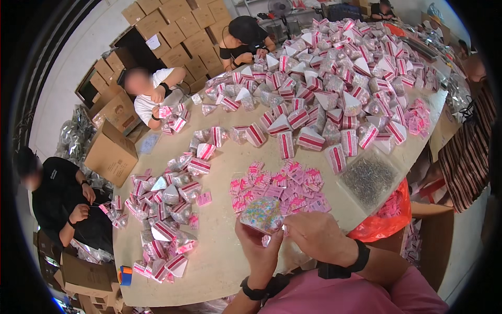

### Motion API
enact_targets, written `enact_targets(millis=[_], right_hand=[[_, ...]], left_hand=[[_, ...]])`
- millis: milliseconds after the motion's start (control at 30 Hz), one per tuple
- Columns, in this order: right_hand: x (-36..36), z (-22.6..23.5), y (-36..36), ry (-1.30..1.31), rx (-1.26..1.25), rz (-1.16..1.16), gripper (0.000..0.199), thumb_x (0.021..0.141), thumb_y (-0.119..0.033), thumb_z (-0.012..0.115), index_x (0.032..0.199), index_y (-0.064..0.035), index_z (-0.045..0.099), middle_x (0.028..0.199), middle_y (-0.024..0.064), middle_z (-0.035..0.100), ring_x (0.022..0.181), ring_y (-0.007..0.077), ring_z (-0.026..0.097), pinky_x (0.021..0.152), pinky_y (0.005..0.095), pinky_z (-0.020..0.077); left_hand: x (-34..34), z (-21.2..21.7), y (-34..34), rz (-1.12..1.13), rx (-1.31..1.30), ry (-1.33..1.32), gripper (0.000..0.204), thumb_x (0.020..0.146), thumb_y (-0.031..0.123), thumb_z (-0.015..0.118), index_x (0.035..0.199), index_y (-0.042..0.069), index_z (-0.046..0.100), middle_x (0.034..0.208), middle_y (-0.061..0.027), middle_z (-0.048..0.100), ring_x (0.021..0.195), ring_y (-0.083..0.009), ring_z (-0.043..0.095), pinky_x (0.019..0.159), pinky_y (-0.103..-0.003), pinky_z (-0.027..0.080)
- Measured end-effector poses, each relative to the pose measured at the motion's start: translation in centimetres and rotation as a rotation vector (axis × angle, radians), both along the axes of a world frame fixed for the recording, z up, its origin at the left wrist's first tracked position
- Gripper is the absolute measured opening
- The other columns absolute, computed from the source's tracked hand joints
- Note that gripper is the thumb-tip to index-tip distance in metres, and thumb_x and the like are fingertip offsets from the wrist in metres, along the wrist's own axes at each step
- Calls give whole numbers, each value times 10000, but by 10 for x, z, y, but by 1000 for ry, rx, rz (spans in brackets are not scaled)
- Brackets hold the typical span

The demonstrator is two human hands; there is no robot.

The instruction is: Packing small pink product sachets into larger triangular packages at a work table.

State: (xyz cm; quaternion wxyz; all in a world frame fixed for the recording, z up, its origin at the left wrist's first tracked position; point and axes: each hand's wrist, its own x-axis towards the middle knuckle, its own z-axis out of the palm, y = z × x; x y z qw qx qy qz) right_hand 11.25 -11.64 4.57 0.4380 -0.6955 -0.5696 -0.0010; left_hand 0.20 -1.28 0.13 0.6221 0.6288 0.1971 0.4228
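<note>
Near the front of the table, my left hand (260,250) is wrapped round a wedge-shaped packet (261,214), its top speckled in many pastel colours. My right hand (320,236) is closed with its fingertips at the packet's right edge; whatever they pinch is hidden. Just beyond both hands lies a spread of small pink printed cards (282,183). To the right of the cards stands a clear shallow tray (342,183) full of small metal pieces.
A large heap of wedge packets (334,99) covers the far table; a smaller pile (167,196) lies to the left. An orange-red bag (384,225) hangs at the right edge. Several people sit round the table, one in black (65,193) at left. Cartons (110,152) stand behind.
</note>
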Motion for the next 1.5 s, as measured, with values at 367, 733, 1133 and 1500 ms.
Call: enact_targets(millis=[367,733,1133,1500], right_hand=[[-1,-14,1,-163,-51,-62,126,774,-80,597,877,-32,543,638,116,503,604,280,565,526,379,448],[7,-25,13,882,-208,130,213,857,-99,568,1050,-14,536,724,93,586,597,138,607,552,284,477],[69,-61,-31,409,-190,-111,166,845,-176,588,856,-14,554,758,147,578,700,270,579,653,359,457],[162,-121,-101,-65,-692,-582,167,783,-66,504,884,-7,623,890,189,629,890,367,620,769,465,507]], left_hand=[[-7,-3,2,29,125,170,807,733,15,725,1366,12,225,1276,-127,401,1152,-220,474,927,-345,434],[-14,-18,6,20,224,312,742,756,10,691,1349,4,245,1248,-131,421,1123,-230,505,911,-346,457],[-98,-38,151,402,-362,64,594,895,183,563,1408,61,290,1187,-89,542,946,-222,578,673,-337,488],[-72,-61,77,96,243,630,553,830,124,637,1308,-45,418,1284,-213,498,1195,-310,473,1024,-452,336]])
